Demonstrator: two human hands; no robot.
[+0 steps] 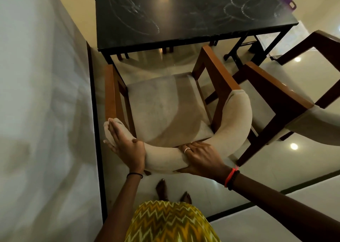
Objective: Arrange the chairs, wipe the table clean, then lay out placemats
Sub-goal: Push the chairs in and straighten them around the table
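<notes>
Glossy cream floor (pixel 211 192) runs under me, edged by a dark strip along the pale wall (pixel 42 94) on my left. Ahead stands the black table (pixel 184 26), its top streaked with chalky swirls.

The chair (pixel 165 105) stands squarely in front of me, facing the table's near end. Its wooden arms reach up to the table's edge and its beige seat is still out in the open. Its left arm sits close to the wall. A second chair (pixel 276 94) stands just beside it on the right, angled away.

Both my hands are on the chair's curved padded backrest (pixel 237 116). My left hand (pixel 125 148) is at its left end. The fingers are straight and together, laid flat along the outer face, while the thumb hooks over the top, so the padding is clasped between thumb and palm. My right hand (pixel 200 159) clamps the middle of the curve. The fingers are curled over the top onto the inner side (a ring (pixel 186 150) shows on one of them), and the thumb is tucked against the outer face.

A thin black band (pixel 134 174) circles my left wrist, and red and dark bands (pixel 232 177) circle my right. My bare feet (pixel 161 188) stand just behind the chair, below my yellow zigzag garment (pixel 169 221).
</notes>
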